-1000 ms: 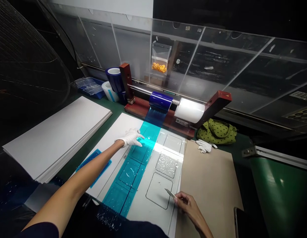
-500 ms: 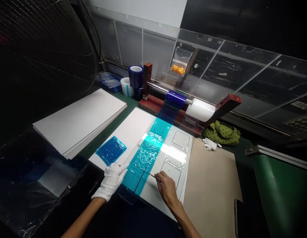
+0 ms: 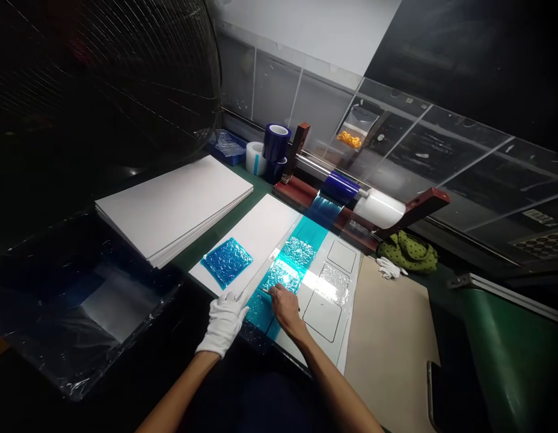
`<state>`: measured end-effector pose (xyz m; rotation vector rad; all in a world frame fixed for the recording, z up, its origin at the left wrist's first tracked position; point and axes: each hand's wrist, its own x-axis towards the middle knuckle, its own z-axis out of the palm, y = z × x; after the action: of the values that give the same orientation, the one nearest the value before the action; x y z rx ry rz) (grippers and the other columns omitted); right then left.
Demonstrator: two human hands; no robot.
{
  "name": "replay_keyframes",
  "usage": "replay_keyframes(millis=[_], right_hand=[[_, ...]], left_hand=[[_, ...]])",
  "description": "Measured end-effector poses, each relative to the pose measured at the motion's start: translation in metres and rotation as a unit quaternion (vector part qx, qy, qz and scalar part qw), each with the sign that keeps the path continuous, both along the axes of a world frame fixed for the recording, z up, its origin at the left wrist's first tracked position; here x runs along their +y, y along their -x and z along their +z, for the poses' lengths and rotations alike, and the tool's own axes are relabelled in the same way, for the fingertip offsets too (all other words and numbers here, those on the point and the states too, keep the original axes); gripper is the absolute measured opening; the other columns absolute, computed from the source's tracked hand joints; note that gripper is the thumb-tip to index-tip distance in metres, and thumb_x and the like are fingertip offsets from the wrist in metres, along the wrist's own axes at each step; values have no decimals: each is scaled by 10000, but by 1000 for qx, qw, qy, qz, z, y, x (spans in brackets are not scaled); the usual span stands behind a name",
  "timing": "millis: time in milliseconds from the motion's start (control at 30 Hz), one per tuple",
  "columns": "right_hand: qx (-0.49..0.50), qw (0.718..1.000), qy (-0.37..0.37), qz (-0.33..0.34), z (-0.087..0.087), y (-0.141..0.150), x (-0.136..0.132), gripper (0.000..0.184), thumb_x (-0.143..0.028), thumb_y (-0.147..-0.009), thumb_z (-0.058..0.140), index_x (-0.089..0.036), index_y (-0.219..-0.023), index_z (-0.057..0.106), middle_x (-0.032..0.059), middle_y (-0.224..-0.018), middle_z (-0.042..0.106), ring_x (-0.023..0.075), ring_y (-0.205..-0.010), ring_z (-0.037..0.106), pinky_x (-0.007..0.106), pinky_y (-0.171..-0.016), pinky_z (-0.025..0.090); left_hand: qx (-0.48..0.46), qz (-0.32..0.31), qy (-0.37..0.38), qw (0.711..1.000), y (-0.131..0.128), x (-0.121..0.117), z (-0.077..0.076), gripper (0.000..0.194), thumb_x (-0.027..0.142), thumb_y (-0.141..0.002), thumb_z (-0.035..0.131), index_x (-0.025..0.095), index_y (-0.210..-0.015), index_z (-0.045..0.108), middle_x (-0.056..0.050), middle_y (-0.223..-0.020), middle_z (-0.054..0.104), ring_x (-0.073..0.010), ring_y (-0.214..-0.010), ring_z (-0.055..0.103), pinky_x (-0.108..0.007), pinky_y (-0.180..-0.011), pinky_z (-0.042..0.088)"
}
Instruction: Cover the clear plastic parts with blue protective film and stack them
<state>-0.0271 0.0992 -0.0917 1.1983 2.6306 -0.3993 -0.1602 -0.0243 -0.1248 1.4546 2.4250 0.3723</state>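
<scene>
My right hand (image 3: 285,308) is bare and grips a slim, pointed craft knife (image 3: 264,291), its tip over the left part of the blue film strip (image 3: 308,231). Most of the handle is hidden in the fingers. At the near edge of the white board (image 3: 272,210), my left hand (image 3: 223,322) wears a white glove and lies with fingers stretched beside the strip, holding nothing that I can see. The strip runs down from a blue film roll (image 3: 340,187). A crinkled square of blue film (image 3: 228,261) lies left of it. Black-outlined rounded squares (image 3: 323,314) show on the right.
A red-brown roll stand (image 3: 297,192) carries a white roll (image 3: 379,208) too. Stacked white sheets (image 3: 175,204) lie left; a brown board (image 3: 391,337), white glove (image 3: 389,268) and green dotted bag (image 3: 407,251) are right. A dark plastic-lined bin (image 3: 80,313) stands at lower left.
My left hand came back from the far part of the strip to the board's near edge. My right hand moved left with the knife, from the outlined squares onto the blue strip.
</scene>
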Motion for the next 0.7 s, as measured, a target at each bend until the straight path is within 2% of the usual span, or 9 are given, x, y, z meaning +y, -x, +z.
replay_keyframes(millis=[100,167,233,333,433,600,700], right_hand=[[-7,1000,-2,2,-2,7,-2,314,-201,-942,314,-222,-948,628,40,-903,600,149,-723,575,239,-562,297],[-8,1000,-3,2,-3,8,-4,310,-191,-937,320,-231,-962,627,37,-909,600,148,-730,576,237,-557,290],[-10,1000,-2,0,-3,7,-5,317,-190,-939,315,-240,-969,626,32,-914,600,148,-739,575,237,-559,286],[-15,1000,-1,-7,-2,-1,-5,338,-204,-952,290,-246,-971,625,30,-918,600,147,-752,577,238,-567,285],[-28,999,1,-20,0,-17,-6,356,-219,-959,270,-243,-979,625,31,-929,606,142,-750,585,240,-563,275],[-60,997,11,-48,10,-59,-6,348,-195,-938,297,-252,-958,640,28,-952,619,140,-742,599,241,-553,272],[-82,994,18,-67,16,-88,-5,325,-171,-909,338,-239,-904,656,33,-916,633,146,-722,607,246,-538,260]], left_hand=[[-37,81,-8,996,9,-18,9,452,456,-872,323,197,-1129,589,-155,-1115,572,-317,-984,509,-461,-836,353],[-83,136,1,987,13,-32,12,495,515,-856,327,167,-1093,586,-152,-1017,598,-309,-909,540,-445,-786,382],[-160,171,16,972,15,-44,11,497,568,-832,348,179,-992,614,-105,-887,629,-265,-803,573,-386,-713,417],[-302,180,27,936,12,-55,6,525,640,-803,352,206,-850,643,-29,-742,636,-187,-675,578,-294,-627,434],[-405,182,18,896,7,-57,-1,573,676,-780,363,199,-883,663,-19,-780,637,-163,-684,555,-278,-642,435],[-490,199,12,849,4,-51,-12,607,678,-707,492,172,-987,675,-23,-707,586,-158,-654,490,-292,-629,384],[-517,200,7,832,2,-47,-17,574,656,-664,568,154,-913,694,1,-626,528,-143,-618,451,-287,-621,348]])
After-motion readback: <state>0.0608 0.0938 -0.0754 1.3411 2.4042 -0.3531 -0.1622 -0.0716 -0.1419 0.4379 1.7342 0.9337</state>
